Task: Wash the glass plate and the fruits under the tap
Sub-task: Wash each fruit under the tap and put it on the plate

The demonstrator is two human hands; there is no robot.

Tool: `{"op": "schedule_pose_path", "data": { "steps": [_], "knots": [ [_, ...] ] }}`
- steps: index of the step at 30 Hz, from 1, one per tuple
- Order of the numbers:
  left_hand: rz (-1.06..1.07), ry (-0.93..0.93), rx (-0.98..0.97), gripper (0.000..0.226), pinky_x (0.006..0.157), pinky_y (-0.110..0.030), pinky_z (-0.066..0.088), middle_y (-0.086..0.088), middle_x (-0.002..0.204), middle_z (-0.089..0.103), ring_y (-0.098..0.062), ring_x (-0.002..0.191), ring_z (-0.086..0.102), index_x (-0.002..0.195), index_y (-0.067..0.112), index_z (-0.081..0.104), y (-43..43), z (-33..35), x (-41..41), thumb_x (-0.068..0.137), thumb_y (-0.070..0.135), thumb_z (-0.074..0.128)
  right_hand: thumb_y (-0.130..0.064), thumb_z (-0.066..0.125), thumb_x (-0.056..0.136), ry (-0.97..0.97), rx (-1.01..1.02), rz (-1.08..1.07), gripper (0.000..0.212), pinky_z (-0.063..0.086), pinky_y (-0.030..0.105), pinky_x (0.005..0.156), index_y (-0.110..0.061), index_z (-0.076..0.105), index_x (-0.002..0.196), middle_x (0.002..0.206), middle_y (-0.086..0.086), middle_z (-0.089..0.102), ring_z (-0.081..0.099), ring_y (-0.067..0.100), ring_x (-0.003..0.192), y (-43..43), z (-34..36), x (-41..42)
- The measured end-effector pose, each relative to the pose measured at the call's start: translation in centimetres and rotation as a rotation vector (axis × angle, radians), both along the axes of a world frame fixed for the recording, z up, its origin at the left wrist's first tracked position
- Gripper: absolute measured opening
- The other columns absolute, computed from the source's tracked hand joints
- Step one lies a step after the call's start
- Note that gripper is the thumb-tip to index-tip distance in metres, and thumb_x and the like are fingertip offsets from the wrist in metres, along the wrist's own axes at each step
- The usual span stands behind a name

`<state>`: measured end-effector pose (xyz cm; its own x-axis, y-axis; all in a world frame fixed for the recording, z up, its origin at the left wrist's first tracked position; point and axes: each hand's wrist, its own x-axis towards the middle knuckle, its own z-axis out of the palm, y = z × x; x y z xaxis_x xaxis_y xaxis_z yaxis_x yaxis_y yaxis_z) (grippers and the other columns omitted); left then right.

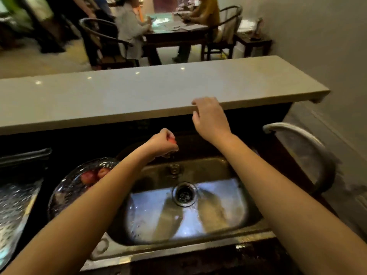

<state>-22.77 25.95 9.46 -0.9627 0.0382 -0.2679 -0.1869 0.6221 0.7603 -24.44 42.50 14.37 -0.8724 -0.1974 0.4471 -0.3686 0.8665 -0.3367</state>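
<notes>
My left hand (pixel 161 143) grips a small red fruit (pixel 172 140) above the back of the steel sink (pixel 234 171). My right hand (pixel 208 118) is raised at the front edge of the grey counter ledge (pixel 139 94), fingers loosely curled, holding nothing. A glass plate (pixel 67 187) stands on the dark worktop left of the sink, partly under my left forearm. Two red fruits (pixel 93 175) lie in the plate. The tap is hidden in the dark behind my hands; I cannot make it out.
The sink drain (pixel 184 194) sits mid-basin with water on the floor around it. A textured glass dish (pixel 14 207) lies at far left. A round metal-rimmed object (pixel 309 155) stands right of the sink. People sit at a table (pixel 174 34) beyond the ledge.
</notes>
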Motion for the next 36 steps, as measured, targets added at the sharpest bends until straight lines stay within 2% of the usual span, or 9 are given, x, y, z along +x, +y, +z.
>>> {"op": "schedule_pose_path", "data": {
  "steps": [2, 5, 9, 11, 19, 23, 27, 31, 36],
  "knots": [
    [0.105, 0.005, 0.016, 0.028, 0.053, -0.025, 0.053, -0.004, 0.090, 0.057, -0.016, 0.073, 0.063, 0.094, 0.022, 0.046, -3.5, 0.0, 1.5, 0.079, 0.023, 0.070, -0.020, 0.047, 0.091, 0.046, 0.055, 0.088, 0.039, 0.037, 0.037, 0.100, -0.011, 0.047, 0.129, 0.129, 0.008, 0.053, 0.043, 0.025, 0.121, -2.2, 0.3, -1.4],
    [0.232, 0.082, -0.106, 0.032, 0.044, -0.015, 0.046, 0.000, 0.093, 0.058, -0.010, 0.073, 0.060, 0.098, 0.023, 0.050, -8.5, -0.1, 4.3, 0.080, 0.043, 0.066, -0.030, 0.042, 0.096, -0.035, 0.158, 0.218, 0.050, 0.021, 0.040, 0.113, -0.011, 0.034, 0.141, 0.145, 0.009, 0.038, 0.030, 0.026, 0.136, -5.3, -0.4, -2.8],
    [0.378, 0.152, -0.258, 0.032, 0.073, -0.027, 0.045, 0.000, 0.102, 0.056, -0.015, 0.091, 0.054, 0.107, 0.021, 0.056, -13.9, -1.4, 7.7, 0.082, 0.040, 0.065, -0.046, 0.029, 0.097, -0.092, 0.315, 0.228, 0.061, 0.003, 0.045, 0.118, -0.014, 0.018, 0.148, 0.157, 0.009, 0.017, 0.011, 0.027, 0.145, -7.9, -2.5, -3.5],
    [0.441, 0.131, -0.214, 0.036, 0.080, -0.032, 0.044, -0.001, 0.105, 0.053, -0.018, 0.097, 0.052, 0.112, 0.019, 0.056, -15.8, -2.3, 9.2, 0.080, 0.028, 0.070, -0.050, 0.028, 0.095, -0.056, 0.332, 0.189, 0.064, 0.004, 0.045, 0.117, -0.016, 0.016, 0.148, 0.157, 0.008, 0.015, 0.010, 0.026, 0.145, -8.2, -3.3, -3.6],
    [0.742, 0.154, -0.189, 0.044, 0.076, -0.028, 0.040, -0.006, 0.105, 0.046, -0.022, 0.095, 0.050, 0.110, 0.007, 0.050, -18.3, -6.5, 11.9, 0.072, -0.001, 0.069, -0.054, 0.035, 0.092, 0.007, 0.337, 0.159, 0.068, 0.004, 0.044, 0.116, -0.017, 0.019, 0.147, 0.156, 0.008, 0.019, 0.011, 0.027, 0.145, -8.2, -4.1, -3.8],
    [0.711, 0.108, -0.193, 0.048, 0.103, -0.034, 0.039, -0.014, 0.128, 0.039, -0.027, 0.116, 0.045, 0.123, 0.009, 0.047, -19.9, -8.6, 12.1, 0.079, -0.002, 0.061, -0.040, 0.045, 0.093, 0.042, 0.353, 0.098, 0.069, 0.002, 0.045, 0.119, -0.011, 0.015, 0.148, 0.158, 0.011, 0.013, 0.006, 0.027, 0.146, -9.0, -4.0, -2.5],
    [0.694, 0.107, -0.154, 0.047, 0.105, -0.036, 0.034, -0.015, 0.133, 0.036, -0.029, 0.122, 0.042, 0.128, 0.010, 0.046, -21.9, -10.3, 11.7, 0.083, -0.001, 0.053, -0.020, 0.050, 0.090, 0.065, 0.158, 0.241, 0.061, 0.010, 0.043, 0.119, -0.005, 0.027, 0.145, 0.154, 0.015, 0.023, 0.017, 0.029, 0.144, -11.8, -6.5, 2.1],
    [0.622, 0.094, -0.132, 0.051, 0.107, -0.041, 0.029, -0.017, 0.138, 0.037, -0.031, 0.129, 0.036, 0.139, 0.013, 0.038, -23.3, -11.7, 10.9, 0.089, 0.012, 0.050, -0.017, 0.050, 0.092, -0.286, 0.031, 0.387, 0.051, 0.026, 0.035, 0.112, -0.006, 0.037, 0.141, 0.148, 0.012, 0.037, 0.035, 0.026, 0.137, -15.8, -11.6, 6.1],
    [0.398, 0.073, -0.242, 0.067, 0.111, -0.053, 0.019, -0.004, 0.154, 0.017, -0.033, 0.141, 0.010, 0.142, 0.043, 0.022, -23.1, -13.0, 10.2, 0.083, 0.061, 0.047, -0.034, 0.040, 0.097, -0.798, -0.294, 0.074, 0.044, 0.047, 0.041, 0.092, -0.006, 0.041, 0.132, 0.128, 0.017, 0.055, 0.055, 0.035, 0.113, -20.7, -16.3, 7.9]
  ]
}}
